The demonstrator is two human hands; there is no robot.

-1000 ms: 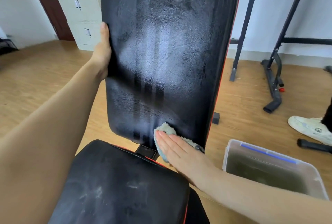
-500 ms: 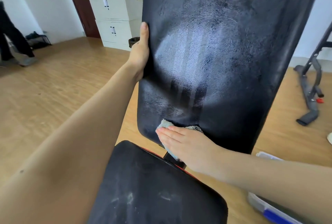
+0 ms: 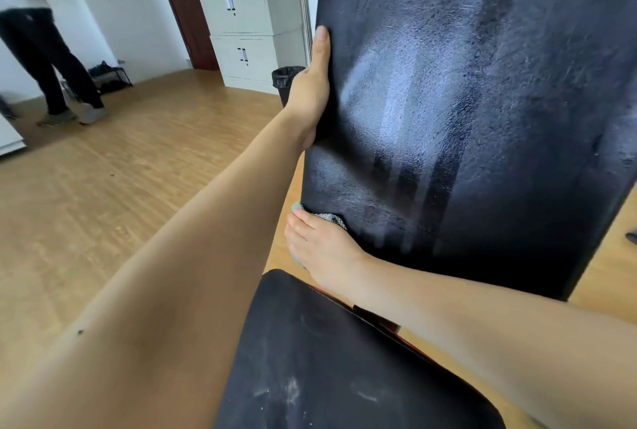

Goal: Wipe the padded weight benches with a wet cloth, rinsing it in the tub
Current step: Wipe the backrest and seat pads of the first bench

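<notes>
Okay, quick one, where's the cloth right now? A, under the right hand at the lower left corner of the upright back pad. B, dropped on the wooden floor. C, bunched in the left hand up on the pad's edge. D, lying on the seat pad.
A: the cloth peeks out from under the right hand, which presses it against the bottom left corner of the back pad, while the left hand holds the pad's left edge.

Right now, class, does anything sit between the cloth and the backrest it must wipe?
Nothing visible. The right hand presses the cloth straight onto the backrest near its lower left corner; the left hand grips its edge higher up.
</notes>
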